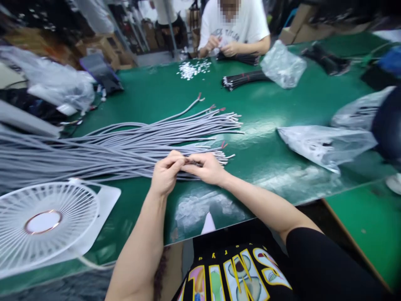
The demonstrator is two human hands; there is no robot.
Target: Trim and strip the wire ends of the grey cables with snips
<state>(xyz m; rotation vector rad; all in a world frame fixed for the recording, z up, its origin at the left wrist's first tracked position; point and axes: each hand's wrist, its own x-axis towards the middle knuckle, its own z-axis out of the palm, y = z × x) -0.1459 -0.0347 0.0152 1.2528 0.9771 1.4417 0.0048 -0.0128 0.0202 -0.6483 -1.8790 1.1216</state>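
Note:
My left hand (167, 172) and my right hand (207, 168) meet at the front edge of a large bundle of grey cables (134, 146). Thumbs and fingers of both are pinched together around something small and dark, mostly covered by the fingertips; I cannot make out what it is. The cables run in from the left and end near my right hand. Many of their ends are pale, and a few show split red and white wires (223, 145). One cable (184, 109) lies apart above the rest.
A white fan (89, 234) lies at the front left. Clear plastic bags (326, 144) are at the right. Across the green table (150, 92), a person in a white shirt (234, 25) handles small parts near black cable bundles (246, 78) and scattered white pieces (192, 69).

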